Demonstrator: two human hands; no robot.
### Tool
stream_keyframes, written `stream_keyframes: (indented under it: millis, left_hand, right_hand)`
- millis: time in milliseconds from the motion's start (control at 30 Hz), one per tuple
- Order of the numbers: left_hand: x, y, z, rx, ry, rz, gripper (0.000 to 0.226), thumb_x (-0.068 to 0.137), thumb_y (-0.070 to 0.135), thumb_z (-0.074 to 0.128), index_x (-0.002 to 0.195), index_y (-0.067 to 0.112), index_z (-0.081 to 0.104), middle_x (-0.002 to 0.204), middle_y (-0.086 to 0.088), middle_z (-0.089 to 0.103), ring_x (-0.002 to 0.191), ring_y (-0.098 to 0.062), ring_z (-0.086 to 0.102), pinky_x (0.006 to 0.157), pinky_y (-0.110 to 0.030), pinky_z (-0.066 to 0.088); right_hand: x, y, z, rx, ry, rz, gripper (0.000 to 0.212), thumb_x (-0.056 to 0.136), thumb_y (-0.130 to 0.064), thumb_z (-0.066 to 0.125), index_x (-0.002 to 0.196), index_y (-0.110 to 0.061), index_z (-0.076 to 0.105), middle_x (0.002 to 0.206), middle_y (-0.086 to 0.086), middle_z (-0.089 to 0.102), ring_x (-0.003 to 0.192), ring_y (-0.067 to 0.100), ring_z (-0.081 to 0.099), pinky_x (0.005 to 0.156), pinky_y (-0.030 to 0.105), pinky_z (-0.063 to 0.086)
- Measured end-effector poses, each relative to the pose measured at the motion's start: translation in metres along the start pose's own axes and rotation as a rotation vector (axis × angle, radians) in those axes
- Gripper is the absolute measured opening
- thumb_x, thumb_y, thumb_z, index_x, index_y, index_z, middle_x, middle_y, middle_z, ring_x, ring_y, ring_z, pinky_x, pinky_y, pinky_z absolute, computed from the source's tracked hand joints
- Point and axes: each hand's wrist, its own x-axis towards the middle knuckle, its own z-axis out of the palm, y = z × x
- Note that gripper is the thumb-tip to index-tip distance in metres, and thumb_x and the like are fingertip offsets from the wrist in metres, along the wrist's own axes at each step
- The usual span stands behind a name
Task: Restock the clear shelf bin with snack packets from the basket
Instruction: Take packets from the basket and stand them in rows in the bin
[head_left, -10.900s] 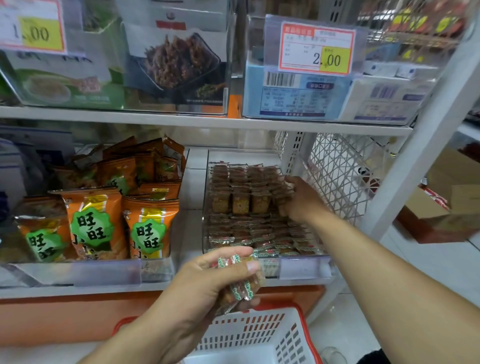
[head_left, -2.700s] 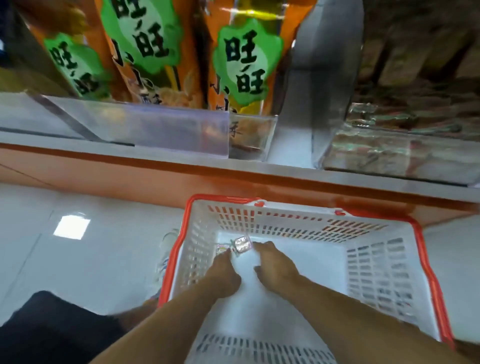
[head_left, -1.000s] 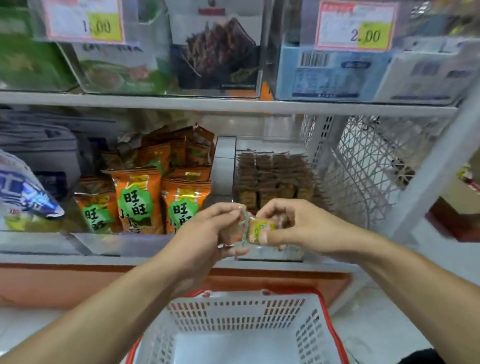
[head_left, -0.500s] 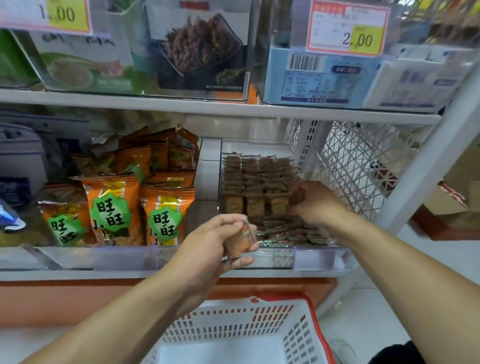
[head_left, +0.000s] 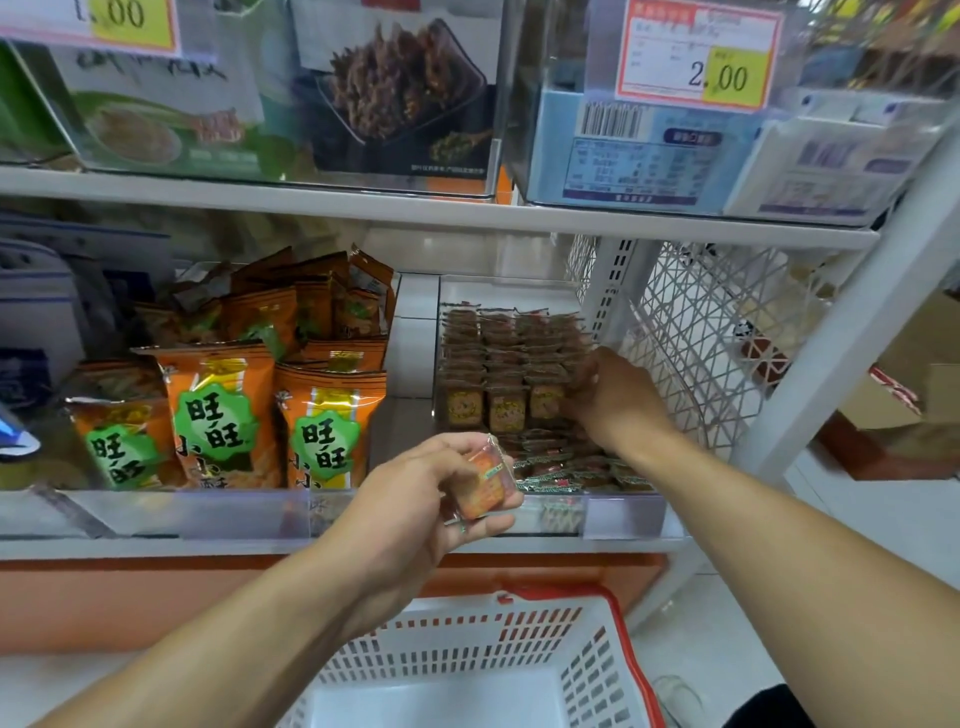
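The clear shelf bin (head_left: 623, 515) sits on the lower shelf, filled with rows of small brown snack packets (head_left: 506, 358) standing at the back and lying flat at the front. My right hand (head_left: 618, 402) reaches into the bin on its right side, fingers closed on a brown packet against the right-hand row. My left hand (head_left: 415, 501) hovers in front of the bin, gripping an orange-brown snack packet (head_left: 483, 486). The white basket with a red rim (head_left: 626, 629) stands on the floor below; its visible white bottom shows no packets.
Orange snack bags with green labels (head_left: 223, 415) fill the neighbouring section behind a clear guard (head_left: 156, 514). A white wire mesh panel (head_left: 701, 338) and a slanted white post (head_left: 857, 312) close off the bin's right side. The upper shelf edge (head_left: 415, 208) hangs low above.
A second ago both hands met in front of the bin. My right hand has since carried one packet into the bin's right side, while my left hand stays in front with its packet.
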Motion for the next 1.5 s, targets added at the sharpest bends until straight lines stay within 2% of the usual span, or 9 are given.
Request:
stream_keyframes:
  millis: [200, 367, 533, 633, 800, 1000, 1100, 1267, 1500]
  left_hand:
    - [0.0, 0.004, 0.002, -0.071, -0.013, 0.015, 0.034, 0.104, 0.014, 0.043, 0.113, 0.004, 0.074, 0.112, -0.022, 0.075, 0.101, -0.041, 0.074, 0.076, -0.039, 0.064]
    - [-0.007, 0.007, 0.003, 0.179, -0.044, 0.175, 0.035, 0.096, -0.003, 0.061, 0.117, 0.022, 0.073, 0.115, 0.0, 0.077, 0.105, -0.02, 0.075, 0.085, -0.033, 0.062]
    - [-0.013, 0.003, 0.003, 0.655, 0.014, 0.586, 0.072, 0.077, -0.006, 0.082, 0.128, 0.038, 0.057, 0.124, 0.015, 0.066, 0.113, 0.003, 0.065, 0.089, -0.012, 0.052]
    - [-0.014, -0.001, 0.005, 0.684, 0.026, 0.64, 0.075, 0.076, -0.003, 0.084, 0.132, 0.037, 0.055, 0.125, 0.018, 0.064, 0.115, 0.006, 0.062, 0.092, -0.012, 0.051]
    - [-0.008, -0.006, 0.01, 0.837, 0.092, 0.704, 0.069, 0.079, 0.012, 0.087, 0.134, 0.038, 0.054, 0.128, 0.019, 0.061, 0.117, 0.007, 0.059, 0.094, -0.009, 0.048]
    - [0.011, -0.019, 0.014, 1.339, 0.022, 0.643, 0.065, 0.096, 0.05, 0.062, 0.153, 0.038, 0.034, 0.157, 0.021, 0.034, 0.144, 0.001, 0.03, 0.116, -0.019, 0.022]
    - [0.029, -0.024, 0.019, 1.664, -0.033, 0.573, 0.077, 0.098, 0.069, 0.037, 0.162, 0.029, 0.02, 0.17, 0.006, 0.013, 0.157, -0.013, 0.006, 0.122, -0.028, 0.001]
    - [0.048, -0.034, 0.028, 1.955, -0.029, 0.469, 0.091, 0.094, 0.079, 0.014, 0.162, 0.019, 0.019, 0.172, -0.004, 0.011, 0.158, -0.02, -0.002, 0.128, -0.046, -0.003]
    - [0.055, -0.029, 0.029, 1.97, -0.036, 0.403, 0.115, 0.075, 0.093, -0.002, 0.164, 0.021, 0.01, 0.172, -0.001, 0.006, 0.158, -0.018, -0.011, 0.127, -0.051, -0.001]
  right_hand:
    - [0.001, -0.002, -0.001, -0.084, -0.061, -0.017, 0.019, 0.088, -0.025, 0.074, 0.083, -0.024, 0.056, 0.079, -0.006, 0.065, 0.068, 0.013, 0.066, 0.053, 0.025, 0.043]
    - [-0.02, -0.019, -0.027, 0.075, -0.056, -0.057, 0.016, 0.087, -0.023, 0.078, 0.085, -0.019, 0.063, 0.08, 0.002, 0.073, 0.064, 0.019, 0.071, 0.058, 0.033, 0.059]
    - [-0.069, -0.043, -0.041, 0.643, -0.66, -0.004, 0.036, 0.092, -0.035, 0.069, 0.11, -0.006, 0.059, 0.079, 0.013, 0.075, 0.065, 0.026, 0.069, 0.054, 0.027, 0.057]
    - [-0.083, -0.046, -0.044, 0.67, -0.718, -0.058, 0.036, 0.09, -0.023, 0.072, 0.118, -0.006, 0.057, 0.083, 0.015, 0.075, 0.073, 0.027, 0.068, 0.06, 0.027, 0.058]
    - [-0.082, -0.038, -0.042, 0.727, -0.656, -0.044, 0.032, 0.086, -0.001, 0.074, 0.115, 0.0, 0.06, 0.089, 0.022, 0.068, 0.075, 0.025, 0.069, 0.068, 0.03, 0.062]
    - [-0.043, -0.013, -0.054, 0.325, -0.21, -0.017, 0.024, 0.088, -0.009, 0.075, 0.107, -0.022, 0.069, 0.105, 0.002, 0.073, 0.095, 0.019, 0.07, 0.082, 0.033, 0.058]
    - [-0.027, 0.002, -0.055, 0.252, -0.014, 0.042, 0.025, 0.081, -0.017, 0.08, 0.099, -0.021, 0.062, 0.091, -0.001, 0.071, 0.077, 0.014, 0.063, 0.056, 0.018, 0.046]
    - [-0.011, 0.016, -0.035, 0.243, -0.096, 0.068, 0.033, 0.087, -0.008, 0.072, 0.109, -0.019, 0.049, 0.089, -0.003, 0.068, 0.082, 0.016, 0.065, 0.066, 0.036, 0.055]
    - [0.001, 0.015, -0.018, 0.11, -0.108, 0.147, 0.029, 0.092, -0.009, 0.064, 0.117, -0.019, 0.052, 0.097, 0.001, 0.065, 0.079, 0.012, 0.057, 0.054, 0.027, 0.044]
